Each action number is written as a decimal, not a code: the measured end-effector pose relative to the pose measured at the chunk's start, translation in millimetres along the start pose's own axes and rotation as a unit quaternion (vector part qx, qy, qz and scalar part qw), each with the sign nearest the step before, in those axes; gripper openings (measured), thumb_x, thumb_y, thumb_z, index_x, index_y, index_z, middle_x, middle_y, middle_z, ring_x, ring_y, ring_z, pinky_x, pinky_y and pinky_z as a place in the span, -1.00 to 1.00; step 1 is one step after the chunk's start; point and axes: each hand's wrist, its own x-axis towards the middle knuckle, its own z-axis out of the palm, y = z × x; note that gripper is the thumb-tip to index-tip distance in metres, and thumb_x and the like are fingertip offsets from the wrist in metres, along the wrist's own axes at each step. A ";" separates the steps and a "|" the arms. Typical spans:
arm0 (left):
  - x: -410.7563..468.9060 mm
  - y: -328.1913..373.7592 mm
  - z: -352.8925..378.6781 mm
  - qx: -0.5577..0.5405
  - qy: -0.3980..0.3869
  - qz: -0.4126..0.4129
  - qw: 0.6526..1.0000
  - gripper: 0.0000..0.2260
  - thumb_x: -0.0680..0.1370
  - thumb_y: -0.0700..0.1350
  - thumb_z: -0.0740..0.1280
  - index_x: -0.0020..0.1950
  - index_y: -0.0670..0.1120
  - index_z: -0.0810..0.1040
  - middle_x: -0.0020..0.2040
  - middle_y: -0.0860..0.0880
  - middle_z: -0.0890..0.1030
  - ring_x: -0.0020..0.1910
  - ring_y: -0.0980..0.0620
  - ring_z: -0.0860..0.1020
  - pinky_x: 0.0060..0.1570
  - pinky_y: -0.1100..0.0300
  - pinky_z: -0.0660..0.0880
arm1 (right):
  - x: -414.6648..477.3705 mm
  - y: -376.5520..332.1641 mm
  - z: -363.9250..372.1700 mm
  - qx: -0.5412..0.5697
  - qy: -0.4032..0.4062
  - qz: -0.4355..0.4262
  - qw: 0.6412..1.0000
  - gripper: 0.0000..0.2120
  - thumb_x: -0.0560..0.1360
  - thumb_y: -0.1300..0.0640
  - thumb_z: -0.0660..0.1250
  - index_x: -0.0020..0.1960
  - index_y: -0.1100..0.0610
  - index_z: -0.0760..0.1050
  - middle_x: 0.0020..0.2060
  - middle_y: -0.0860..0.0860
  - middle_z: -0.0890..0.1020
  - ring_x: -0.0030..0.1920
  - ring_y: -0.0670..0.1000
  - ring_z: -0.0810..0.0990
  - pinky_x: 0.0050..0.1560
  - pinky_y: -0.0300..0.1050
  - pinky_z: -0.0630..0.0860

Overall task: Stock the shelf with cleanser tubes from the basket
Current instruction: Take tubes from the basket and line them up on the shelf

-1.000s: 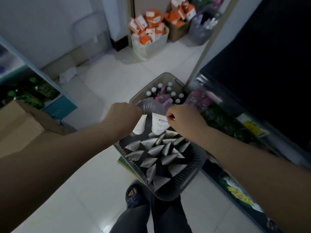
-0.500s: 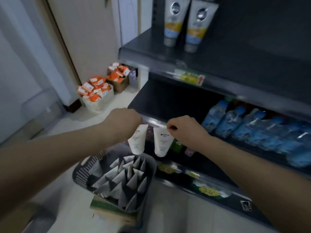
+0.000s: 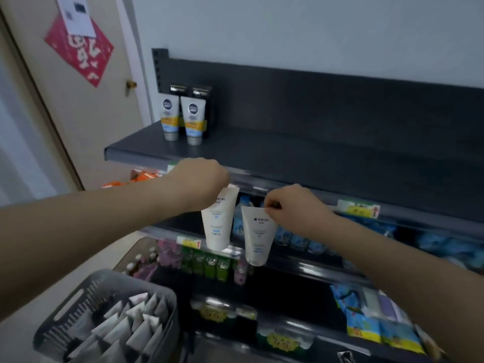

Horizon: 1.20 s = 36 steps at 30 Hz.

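— So, what's each hand got?
— Left hand (image 3: pixel 200 179) and right hand (image 3: pixel 290 205) each pinch a white tube (image 3: pixel 219 221) by its crimp, hanging below the fists, basket (image 3: pixel 78 310) beneath.

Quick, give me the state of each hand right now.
Left hand: closed, holding a white cleanser tube by its crimped end.
Right hand: closed, holding another white tube the same way.

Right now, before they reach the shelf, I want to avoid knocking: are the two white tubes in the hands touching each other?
Apart. The head view shows a gap with blue packs visible between the left-hand tube and the right-hand tube.
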 end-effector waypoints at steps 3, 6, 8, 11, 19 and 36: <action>19.2 15.4 -39.2 0.006 0.053 0.016 0.998 -0.79 0.48 -0.29 0.22 0.00 -0.10 0.59 -0.12 -0.07 0.60 -0.18 -0.11 0.58 -0.38 0.17 0.38 | -20.7 22.7 -37.2 -0.001 0.039 0.001 0.999 -0.80 0.58 0.11 0.19 -0.01 0.06 0.60 -0.13 -0.01 0.64 -0.19 0.02 0.60 -0.13 -0.01 0.61; 38.6 25.2 -74.6 0.013 0.093 0.017 0.995 -0.76 0.49 -0.28 0.21 -0.01 -0.06 0.62 -0.13 -0.06 0.62 -0.21 -0.08 0.59 -0.45 0.21 0.36 | -34.3 36.9 -69.1 0.001 0.081 0.003 0.997 -0.81 0.57 0.10 0.21 -0.02 0.06 0.60 -0.13 -0.02 0.65 -0.19 -0.01 0.60 -0.12 -0.03 0.61; 52.5 30.1 -96.5 0.004 0.119 0.033 0.992 -0.75 0.48 -0.27 0.21 -0.01 -0.05 0.64 -0.13 -0.06 0.63 -0.21 -0.10 0.59 -0.36 0.16 0.48 | -37.5 43.3 -87.2 -0.002 0.105 0.004 0.994 -0.82 0.56 0.10 0.23 -0.04 0.05 0.61 -0.13 -0.04 0.65 -0.16 -0.03 0.60 -0.09 -0.04 0.59; 77.7 33.4 -123.0 -0.003 0.138 0.046 0.989 -0.75 0.47 -0.27 0.20 -0.02 -0.06 0.64 -0.11 -0.06 0.63 -0.19 -0.11 0.60 -0.33 0.14 0.45 | -33.6 51.6 -108.9 0.012 0.137 0.008 0.990 -0.85 0.54 0.11 0.26 -0.05 0.05 0.62 -0.12 -0.07 0.65 -0.12 -0.05 0.60 -0.05 -0.08 0.57; 171.8 22.3 -154.5 -0.030 0.141 0.079 0.986 -0.78 0.49 -0.27 0.21 -0.02 -0.14 0.63 -0.05 -0.11 0.65 -0.08 -0.16 0.60 -0.22 0.09 0.48 | 17.7 78.3 -138.3 0.027 0.183 0.017 0.983 -0.87 0.51 0.13 0.28 -0.08 0.06 0.62 -0.18 -0.09 0.64 -0.16 -0.09 0.61 -0.08 -0.13 0.58; 364.5 -30.9 -110.0 -0.049 0.101 0.140 0.984 -0.81 0.51 -0.28 0.20 -0.15 -0.05 0.55 -0.10 -0.11 0.62 -0.21 -0.08 0.49 -0.24 0.11 0.44 | 191.2 139.4 -133.7 0.013 0.186 0.066 0.980 -0.87 0.52 0.16 0.27 -0.07 0.07 0.60 -0.15 -0.06 0.62 -0.14 -0.05 0.60 -0.14 -0.17 0.53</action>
